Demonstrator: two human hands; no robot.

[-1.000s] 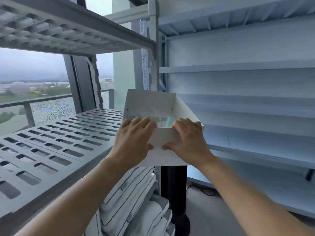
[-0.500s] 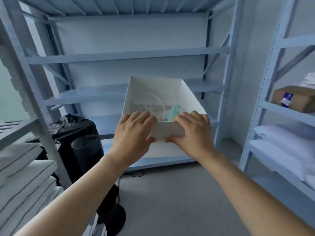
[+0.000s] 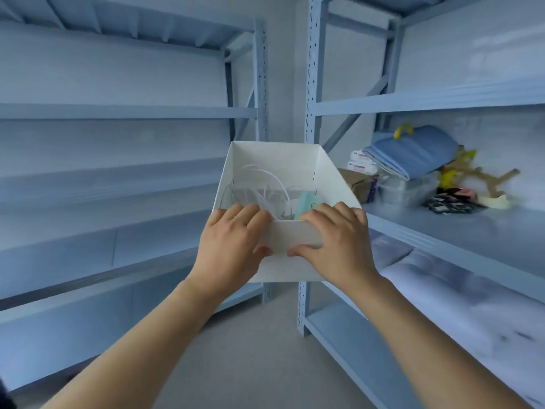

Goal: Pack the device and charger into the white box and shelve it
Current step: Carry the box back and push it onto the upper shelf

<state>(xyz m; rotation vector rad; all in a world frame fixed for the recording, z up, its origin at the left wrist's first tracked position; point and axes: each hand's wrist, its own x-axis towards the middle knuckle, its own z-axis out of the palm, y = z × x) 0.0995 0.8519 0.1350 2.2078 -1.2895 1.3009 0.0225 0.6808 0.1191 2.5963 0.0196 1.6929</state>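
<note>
An open white box [image 3: 333, 178] is held in the air at the centre of the view, between two blue shelving units. My left hand [image 3: 233, 240] grips its near wall on the left, and my right hand [image 3: 336, 240] grips the same wall on the right, fingers hooked over the rim. Inside lie a coiled white charger cable [image 3: 265, 187] and a pale teal device [image 3: 306, 202], partly hidden behind my fingers.
A blue rack with bare shelves [image 3: 118, 184] stands on the left. The right-hand rack's shelf [image 3: 472, 231] carries folded blue cloth [image 3: 413, 149], a cardboard box [image 3: 356, 181], a clear tub and small clutter. Pale bundles lie on the shelf below. Grey floor [image 3: 265, 349] runs between the racks.
The view has swung right, from a grey slotted rack by a window past a blue rack to the corner between two racks. Both hands keep the same hold on the box.
</note>
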